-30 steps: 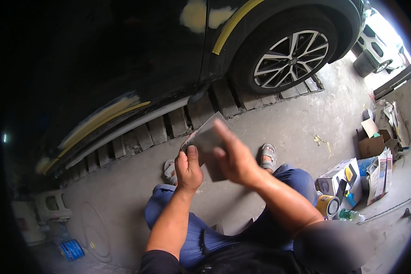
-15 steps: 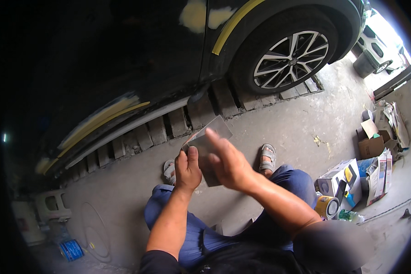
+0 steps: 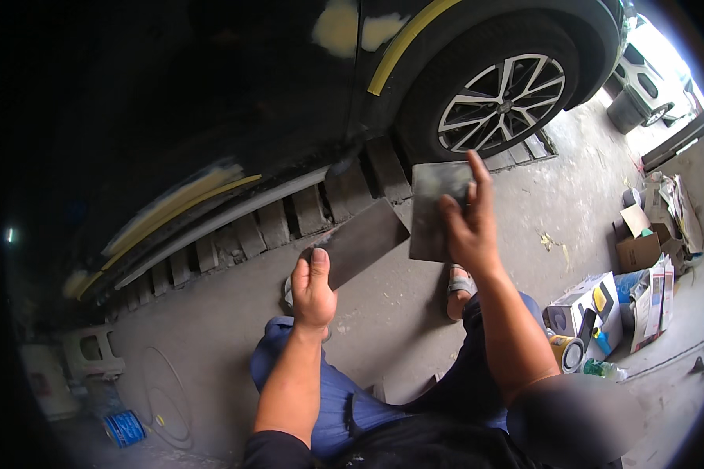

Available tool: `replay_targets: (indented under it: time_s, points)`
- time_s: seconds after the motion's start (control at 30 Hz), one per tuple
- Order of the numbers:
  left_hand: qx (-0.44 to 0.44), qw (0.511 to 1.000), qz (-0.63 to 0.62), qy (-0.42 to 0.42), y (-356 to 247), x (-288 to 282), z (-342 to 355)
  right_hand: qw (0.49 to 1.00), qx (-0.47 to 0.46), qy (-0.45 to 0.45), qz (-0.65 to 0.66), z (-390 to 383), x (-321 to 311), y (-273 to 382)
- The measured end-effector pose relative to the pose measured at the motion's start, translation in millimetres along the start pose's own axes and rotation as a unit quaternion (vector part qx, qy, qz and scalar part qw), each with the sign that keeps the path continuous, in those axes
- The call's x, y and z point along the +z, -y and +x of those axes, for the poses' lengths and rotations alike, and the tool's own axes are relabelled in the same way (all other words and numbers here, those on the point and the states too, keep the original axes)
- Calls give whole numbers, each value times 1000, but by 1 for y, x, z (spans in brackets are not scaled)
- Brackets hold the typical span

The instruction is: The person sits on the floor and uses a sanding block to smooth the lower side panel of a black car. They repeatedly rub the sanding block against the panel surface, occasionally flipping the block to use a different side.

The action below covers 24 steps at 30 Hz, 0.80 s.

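Observation:
Held up before me is a thin dark-grey rectangular scraper plate (image 3: 368,240), its near-left end between the thumb and fingers of my left hand (image 3: 315,289). My right hand (image 3: 475,227) grips a second grey scraper plate (image 3: 432,209), with fingers lying over its right side. Pale smears mark this second plate's face. The two plates are close together, with a small gap between them. Beyond them stands a dark car (image 3: 289,86), with yellow-cream filler patches (image 3: 336,27) on its door and yellow tape (image 3: 407,43) along the wheel arch.
A wheel (image 3: 502,105) rests by the slatted floor strip (image 3: 309,205). Along the right are a white box (image 3: 575,309), a tin (image 3: 567,353), a plastic bottle (image 3: 605,370) and cardboard (image 3: 637,252). At lower left stands a blue can (image 3: 123,428) beside a looped hose (image 3: 186,399).
My right hand has swung right and away from my left, with the second plate now apart from the first. The left-hand plate has tilted and shows its flat face.

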<state>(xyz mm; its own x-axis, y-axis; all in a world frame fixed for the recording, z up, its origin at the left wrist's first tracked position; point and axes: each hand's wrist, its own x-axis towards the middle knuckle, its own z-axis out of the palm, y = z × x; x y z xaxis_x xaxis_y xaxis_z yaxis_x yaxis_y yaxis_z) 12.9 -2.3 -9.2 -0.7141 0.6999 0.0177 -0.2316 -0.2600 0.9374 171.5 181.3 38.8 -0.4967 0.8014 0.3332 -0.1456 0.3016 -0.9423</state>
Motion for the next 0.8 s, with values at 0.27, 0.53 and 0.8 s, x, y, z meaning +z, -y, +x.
replay_targets:
  time_s: [0.27,0.53,0.8]
  points:
    - [-29,996,-27,-84,-1,-12,12,978,-30,41,-205,-1,-14,14]
    - [58,982,182,2,-18,8,8,966,-18,81,-243,5,-18,18]
    - [32,988,147,41,-13,19,1,966,8,166,-196,0,-7,22]
